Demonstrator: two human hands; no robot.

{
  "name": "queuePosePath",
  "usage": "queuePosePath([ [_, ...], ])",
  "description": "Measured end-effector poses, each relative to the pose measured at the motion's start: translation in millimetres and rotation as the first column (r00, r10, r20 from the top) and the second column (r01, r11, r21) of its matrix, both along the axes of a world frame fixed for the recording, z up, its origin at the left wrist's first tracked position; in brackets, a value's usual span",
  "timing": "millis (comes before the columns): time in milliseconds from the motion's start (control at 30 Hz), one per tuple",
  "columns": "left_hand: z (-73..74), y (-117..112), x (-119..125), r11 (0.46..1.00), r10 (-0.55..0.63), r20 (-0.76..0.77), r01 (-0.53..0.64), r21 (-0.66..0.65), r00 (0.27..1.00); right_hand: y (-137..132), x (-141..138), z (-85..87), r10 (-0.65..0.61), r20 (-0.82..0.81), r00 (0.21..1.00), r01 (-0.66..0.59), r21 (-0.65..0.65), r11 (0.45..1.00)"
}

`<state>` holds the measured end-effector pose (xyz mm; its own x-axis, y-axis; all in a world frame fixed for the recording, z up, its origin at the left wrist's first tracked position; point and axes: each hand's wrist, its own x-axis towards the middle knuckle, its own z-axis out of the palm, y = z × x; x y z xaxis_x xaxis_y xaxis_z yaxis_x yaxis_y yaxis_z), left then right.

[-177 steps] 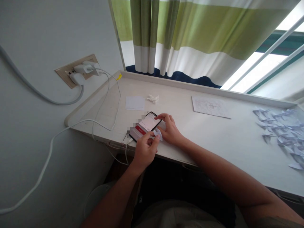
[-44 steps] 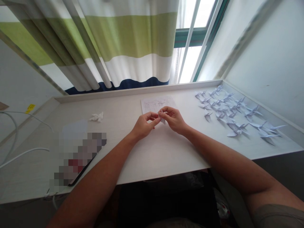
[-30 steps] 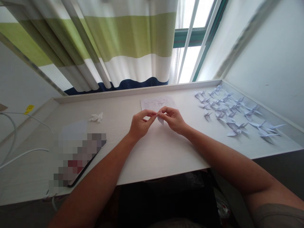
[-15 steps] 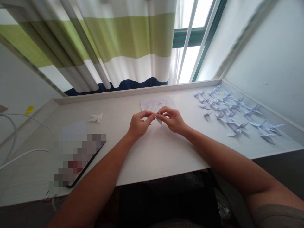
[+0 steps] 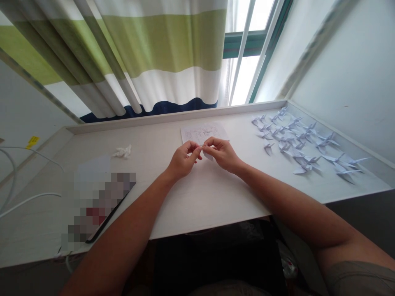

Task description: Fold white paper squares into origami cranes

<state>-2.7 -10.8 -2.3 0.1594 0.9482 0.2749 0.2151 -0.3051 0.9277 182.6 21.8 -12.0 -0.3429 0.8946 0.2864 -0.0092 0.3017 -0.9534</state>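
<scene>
My left hand (image 5: 183, 160) and my right hand (image 5: 224, 154) meet above the middle of the desk, thumbs and forefingers pinched together. Between them is a small folded paper (image 5: 208, 156), white, mostly hidden by my fingers, with a pointed part showing below the right hand. Just behind the hands lies a printed sheet (image 5: 194, 132). To the right stand several white origami cranes (image 5: 304, 135) with wings spread, grouped on the desk; the nearest one is a small crane (image 5: 268, 148).
At left lie a crumpled tissue (image 5: 123, 152), a blank sheet (image 5: 92, 167) and a dark-edged flat device (image 5: 111, 213) with a blurred face. White cables (image 5: 33, 200) cross the desk's left side. A raised rim (image 5: 154, 119) runs along the back, below the curtain (image 5: 166, 45).
The view has tilted slightly, shifting everything a little up and left. Both hands stay together, and the visible paper tip has shrunk behind the right fingers.
</scene>
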Motion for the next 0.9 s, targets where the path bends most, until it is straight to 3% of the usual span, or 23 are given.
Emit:
queuePosePath([
  [200,1.2,8,-8,0.988,0.151,0.047,-0.15,-0.02,0.987,8,4,-0.1,-0.122,-0.032,0.992,0.118,-0.124,0.985],
  [333,0.2,10,-11,0.969,0.243,0.012,-0.244,0.03,0.97,7,3,-1.5,-0.046,0.035,0.998,0.053,-0.221,0.974],
  [500,-1.6,6,-6,0.971,0.234,-0.047,-0.232,0.051,0.971,4,-1,-2.9,0.021,-0.037,0.999,-0.03,-0.256,0.966],
  [633,-1.7,8,-5,0.97,0.242,0.06,-0.241,-0.028,0.968,4,2,1.7,0.069,-0.128,0.989,-0.096,-0.218,0.971],
  [700,-1.4,10,-6,0.968,0.222,0.137,-0.202,-0.148,0.965,5,4,3.6,0.073,-0.159,0.985,-0.104,-0.199,0.974],
  [800,-1.1,12,-7,0.941,0.11,0.22,-0.031,-0.336,0.969,6,6,3.6,0.082,-0.166,0.983,-0.111,-0.175,0.978],
  [900,-0.9,11,-7,0.916,0.065,0.281,0.055,-0.398,0.958,8,7,2.0,0.093,-0.148,0.985,-0.119,-0.175,0.977],
])
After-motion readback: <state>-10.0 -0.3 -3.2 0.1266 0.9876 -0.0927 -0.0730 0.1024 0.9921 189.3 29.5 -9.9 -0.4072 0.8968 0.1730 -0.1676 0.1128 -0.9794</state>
